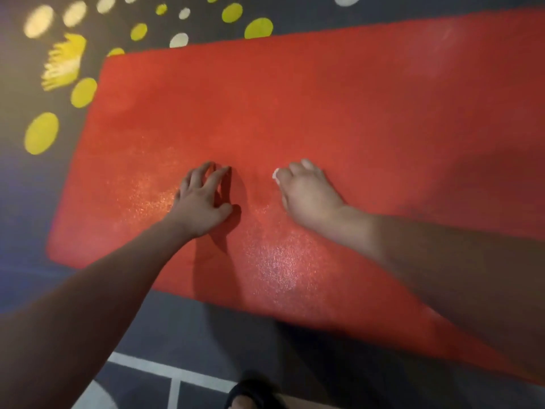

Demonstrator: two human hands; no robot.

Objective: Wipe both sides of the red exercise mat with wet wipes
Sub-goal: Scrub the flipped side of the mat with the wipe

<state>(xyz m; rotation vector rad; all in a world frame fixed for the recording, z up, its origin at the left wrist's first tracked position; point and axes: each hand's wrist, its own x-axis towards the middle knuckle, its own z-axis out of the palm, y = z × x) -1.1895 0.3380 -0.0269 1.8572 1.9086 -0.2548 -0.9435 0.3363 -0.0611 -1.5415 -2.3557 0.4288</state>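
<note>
While the left hand (203, 199) splays fingertips on the red mat (324, 113), the right hand (306, 193) presses a white wipe (276, 174) — fingers closed on it.

Dim room; light from above glints off the wet sheen on the mat (295, 113) near its front edge. My hands cast soft shadows. Edges are blurred and bowed.

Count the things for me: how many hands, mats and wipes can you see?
Hands: 2, the left hand and the right hand
Red mat: 1
White wipe: 1, peeking out under the right hand
Total: 4
</note>
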